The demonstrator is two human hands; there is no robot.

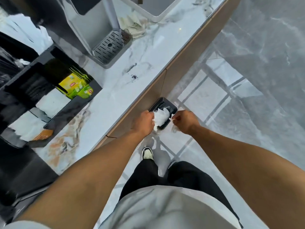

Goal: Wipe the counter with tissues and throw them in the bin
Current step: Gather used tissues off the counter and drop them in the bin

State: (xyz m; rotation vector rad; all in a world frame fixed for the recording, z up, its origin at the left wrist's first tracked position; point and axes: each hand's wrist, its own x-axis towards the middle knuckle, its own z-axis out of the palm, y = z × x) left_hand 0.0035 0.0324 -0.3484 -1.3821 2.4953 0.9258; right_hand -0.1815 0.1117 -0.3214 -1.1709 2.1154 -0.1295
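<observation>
A small black bin (162, 101) stands on the floor against the counter front, below the counter edge. White crumpled tissues (161, 117) sit over its opening. My left hand (143, 121) grips the tissues at their left side. My right hand (184, 120) is at the bin's right rim, with its fingers pinched on a small white scrap. The marble counter (118, 90) runs diagonally on the left, with a small patch of dark crumbs (134, 77) near its edge.
A grey machine with a slotted drip tray (109, 47) stands on the counter. A black organiser holds yellow-green tea bags (76, 85) and white napkins (52, 103). Crumpled cloths (135, 23) lie further back. My shoe (147, 153) is on the glossy floor.
</observation>
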